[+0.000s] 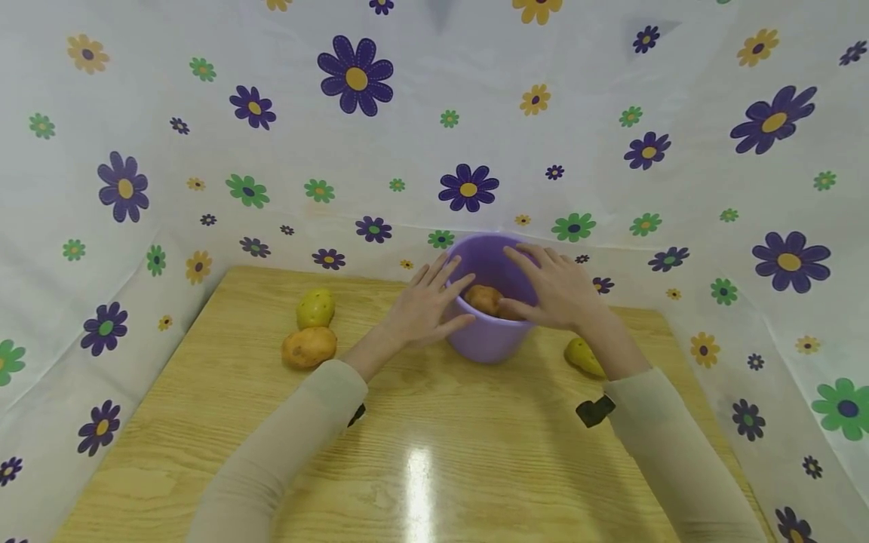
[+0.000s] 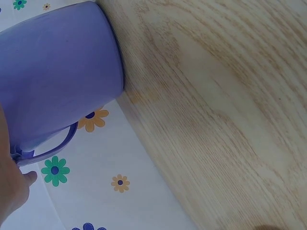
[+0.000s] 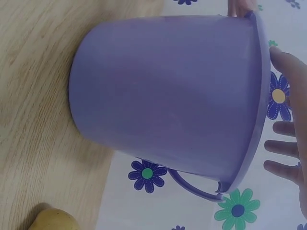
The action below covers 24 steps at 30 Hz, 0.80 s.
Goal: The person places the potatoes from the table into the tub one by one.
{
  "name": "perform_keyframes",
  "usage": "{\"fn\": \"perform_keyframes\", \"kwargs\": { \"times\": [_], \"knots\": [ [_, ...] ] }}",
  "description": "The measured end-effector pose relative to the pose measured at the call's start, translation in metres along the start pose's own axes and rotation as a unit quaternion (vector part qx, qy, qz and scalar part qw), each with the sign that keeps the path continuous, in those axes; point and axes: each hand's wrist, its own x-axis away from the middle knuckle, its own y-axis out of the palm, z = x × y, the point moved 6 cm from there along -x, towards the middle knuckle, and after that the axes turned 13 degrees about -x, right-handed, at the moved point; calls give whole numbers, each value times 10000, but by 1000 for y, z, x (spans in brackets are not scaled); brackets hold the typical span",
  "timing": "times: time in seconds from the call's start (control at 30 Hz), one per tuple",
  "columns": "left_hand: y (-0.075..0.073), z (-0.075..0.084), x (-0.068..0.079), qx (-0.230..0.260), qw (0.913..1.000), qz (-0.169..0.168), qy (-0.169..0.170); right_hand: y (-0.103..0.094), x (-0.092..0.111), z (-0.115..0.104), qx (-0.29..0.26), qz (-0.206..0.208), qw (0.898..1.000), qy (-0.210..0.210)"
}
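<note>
A purple bucket (image 1: 487, 341) stands upright at the back of the table, with brown potatoes (image 1: 483, 299) inside it. My left hand (image 1: 422, 308) is at the bucket's left rim, its fingers spread. Over the right side of the mouth is my right hand (image 1: 562, 290), fingers extended and nothing gripped. In the right wrist view, that hand's fingers (image 3: 282, 148) show beyond the rim of the bucket (image 3: 168, 96). The bucket's curved handle (image 2: 55, 152) hangs at its side in the left wrist view, near my left thumb (image 2: 29, 178).
On the table's left lie a tan potato (image 1: 309, 348) and, just behind it, a yellow-green fruit (image 1: 316, 309). Another yellow-green fruit (image 1: 584, 357) lies right of the bucket, partly behind my right forearm. A flower-printed white sheet (image 1: 407, 151) encloses the wooden table (image 1: 475, 422).
</note>
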Motion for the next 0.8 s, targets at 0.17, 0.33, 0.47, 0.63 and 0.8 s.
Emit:
{"fn": "perform_keyframes", "kwargs": {
  "times": [0.17, 0.33, 0.47, 0.63, 0.8],
  "knots": [
    [0, -1, 0, 18, 10000, 0, -37, -5, 10, -4, -38, 250, 9997, -52],
    [-1, 0, 0, 10, 10000, -21, -17, -10, 21, -6, 24, 544, 9982, -244],
    [-1, 0, 0, 1, 10000, -33, 6, -13, 31, -6, -56, 686, 9972, -309],
    [-2, 0, 0, 37, 10000, 25, 5, -14, 45, -2, -163, 744, 9968, -223],
    [-1, 0, 0, 28, 10000, 87, 20, -18, 59, 0, -181, 1016, 9941, -328]
  ]
}}
